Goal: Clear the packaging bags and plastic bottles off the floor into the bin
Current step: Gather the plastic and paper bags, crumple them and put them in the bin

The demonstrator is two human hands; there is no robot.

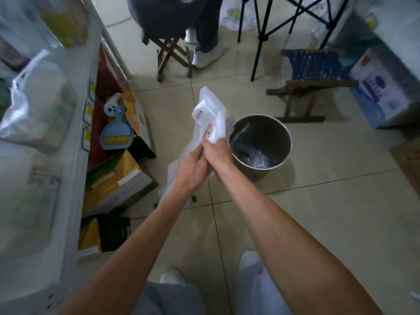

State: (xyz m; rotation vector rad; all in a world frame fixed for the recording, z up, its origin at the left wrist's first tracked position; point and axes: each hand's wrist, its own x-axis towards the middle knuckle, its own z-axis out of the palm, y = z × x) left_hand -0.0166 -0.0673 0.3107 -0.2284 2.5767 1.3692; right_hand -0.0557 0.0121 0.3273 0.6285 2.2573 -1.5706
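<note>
Both my hands meet above the floor just left of a round metal bin point(286, 134). My right hand point(218, 153) grips a bunch of white packaging bags point(210, 114) that stick up from its fist, one with an orange mark. My left hand point(193, 171) touches the same bunch from the left and holds a clear plastic bag point(173, 169) that hangs below it. Crumpled clear plastic point(255, 159) lies at the bottom of the bin. No plastic bottle shows on the floor.
Yellow and green cartons point(118, 180) and a blue dustpan with brush point(116, 133) lie under the white shelf point(75, 155) at left. A seated person's leg and shoe point(206, 56), a wooden stool point(311, 87), black table legs and a blue-white box point(381, 92) stand beyond the bin.
</note>
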